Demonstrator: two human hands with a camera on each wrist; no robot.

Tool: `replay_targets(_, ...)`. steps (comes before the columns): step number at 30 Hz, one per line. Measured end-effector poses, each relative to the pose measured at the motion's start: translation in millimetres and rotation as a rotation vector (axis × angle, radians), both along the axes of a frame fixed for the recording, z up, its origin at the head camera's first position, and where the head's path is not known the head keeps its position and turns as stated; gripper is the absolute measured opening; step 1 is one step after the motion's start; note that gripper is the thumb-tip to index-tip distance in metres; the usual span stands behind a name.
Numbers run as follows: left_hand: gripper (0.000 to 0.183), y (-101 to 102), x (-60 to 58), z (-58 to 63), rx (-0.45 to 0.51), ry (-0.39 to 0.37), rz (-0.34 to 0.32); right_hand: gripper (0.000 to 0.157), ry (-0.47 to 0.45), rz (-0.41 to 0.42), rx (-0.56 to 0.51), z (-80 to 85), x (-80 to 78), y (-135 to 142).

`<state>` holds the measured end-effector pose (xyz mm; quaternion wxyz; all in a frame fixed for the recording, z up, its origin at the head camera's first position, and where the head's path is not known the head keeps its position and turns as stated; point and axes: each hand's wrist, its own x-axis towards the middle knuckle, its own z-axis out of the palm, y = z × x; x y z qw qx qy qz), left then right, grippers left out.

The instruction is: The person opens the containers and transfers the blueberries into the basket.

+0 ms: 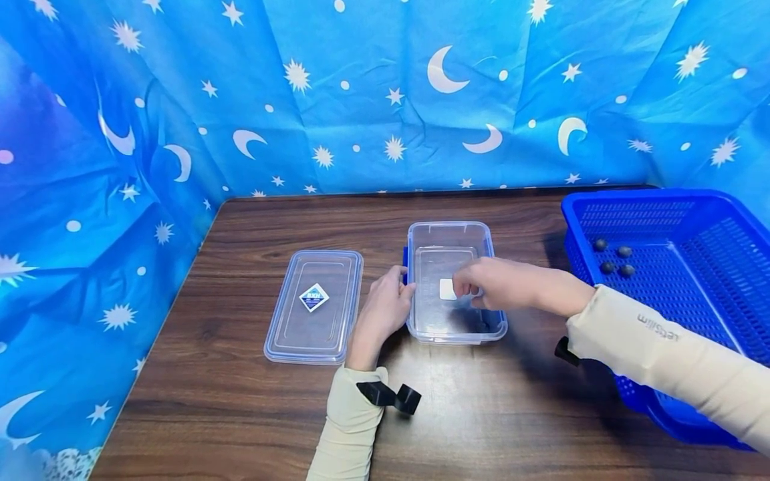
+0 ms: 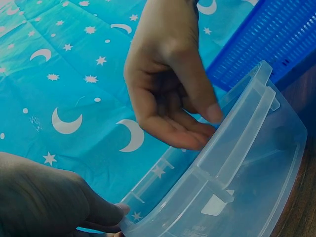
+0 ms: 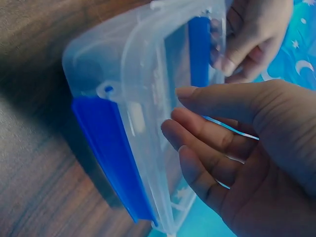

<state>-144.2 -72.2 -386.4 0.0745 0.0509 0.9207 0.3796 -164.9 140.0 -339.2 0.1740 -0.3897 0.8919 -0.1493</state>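
A clear plastic storage box (image 1: 448, 234) with blue side latches (image 3: 111, 158) stands lidless on the table. At its left side my left hand (image 1: 385, 302) grips the rim, with the thumb on the edge in the left wrist view. My right hand (image 1: 496, 284) is over the box's right side, fingertips above the inside. In the right wrist view its thumb and loosely bent fingers are apart, with nothing between them. A white label (image 1: 448, 289) shows in the box, and a dark patch lies near its front right corner. The box's lid (image 1: 331, 267) lies flat to the left.
On the right stands a blue perforated basket (image 1: 692, 250), with several small dark balls (image 1: 624, 251) at its left end. My right forearm crosses over the basket's near part. Behind the wooden table (image 1: 228, 401) hangs a blue star-and-moon cloth (image 1: 373, 100).
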Motion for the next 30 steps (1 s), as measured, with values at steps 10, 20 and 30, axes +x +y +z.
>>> replay_targets(10, 0.038, -0.1, 0.2, 1.8, -0.002, 0.002, 0.003, 0.019, -0.065, 0.06, 0.115, -14.3, 1.2, -10.2)
replay_targets(20, 0.037, -0.1, 0.3, 1.5, -0.016, 0.005, 0.002, 0.02, -0.107, 0.076, 0.218, -21.0, 5.6, -14.4)
replay_targets(30, 0.038, 0.2, 1.4, 1.5, -0.016, 0.0, 0.003, 0.028, -0.056, 0.058, 0.307, -22.7, 12.4, -15.6)
